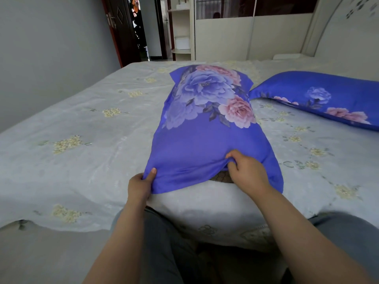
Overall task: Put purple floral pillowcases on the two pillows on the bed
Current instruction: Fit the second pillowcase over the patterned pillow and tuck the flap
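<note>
A pillow in a purple floral pillowcase (205,124) lies lengthwise on the bed in front of me, its open end toward me. My left hand (141,185) pinches the near left corner of the case's open edge. My right hand (246,171) grips the upper layer of the opening near its middle and lifts it a little. A patch of the patterned pillow inside (222,177) shows under that fold. A second pillow in the same purple floral case (320,97) rests at the right, near the headboard.
The bed (82,124) carries a pale grey sheet with yellow flower clusters. A cream headboard (348,27) stands at the far right, a wardrobe (223,33) behind it, and an open dark red door (123,31) at the back. My knees press the mattress edge.
</note>
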Available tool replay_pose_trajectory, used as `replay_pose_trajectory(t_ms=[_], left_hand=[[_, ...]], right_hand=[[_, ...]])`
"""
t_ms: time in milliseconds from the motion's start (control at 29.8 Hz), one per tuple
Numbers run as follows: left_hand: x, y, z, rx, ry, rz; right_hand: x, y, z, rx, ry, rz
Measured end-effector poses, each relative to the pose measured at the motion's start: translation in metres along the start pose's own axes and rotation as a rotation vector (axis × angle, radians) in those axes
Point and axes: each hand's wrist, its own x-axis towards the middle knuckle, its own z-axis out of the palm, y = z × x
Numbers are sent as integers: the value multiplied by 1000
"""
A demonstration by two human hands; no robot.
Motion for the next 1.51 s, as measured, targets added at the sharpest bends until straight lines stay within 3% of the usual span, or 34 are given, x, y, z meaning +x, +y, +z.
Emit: replay_pose_trajectory(t_ms=[101,201,302,403,739,806,873,940,1041,1142,1209,1343,1511], left_hand=[[1,-9,-18,59,131,79],[1,-15,-35,75,259,122],[2,-25,-37,120,236,63],[-2,-33,-25,111,206,14],[-1,-26,-16,50,225,-28],[1,-29,-18,23,241,-53],[2,-31,-15,16,248,-78],[3,-33,-11,4,266,-79],[-1,-27,-8,47,317,-15],[-2,-14,-4,100,365,59],[-2,-10,-1,84,372,85],[-6,-11,4,50,382,150],[-11,-14,12,-7,422,130]], right_hand=[[-7,3,11,-54,-139,93],[-19,4,26,-133,-150,46],[-41,16,42,-167,4,-125],[-52,32,45,-171,149,-179],[-52,50,35,-168,90,-193],[-53,51,34,-70,96,-72],[-52,57,30,177,168,286],[-47,59,20,496,347,560],[-26,46,-8,951,514,690],[-7,43,-32,1109,609,778],[-1,49,-40,1103,563,833],[9,59,-48,844,224,848],[2,77,-48,446,486,718]])
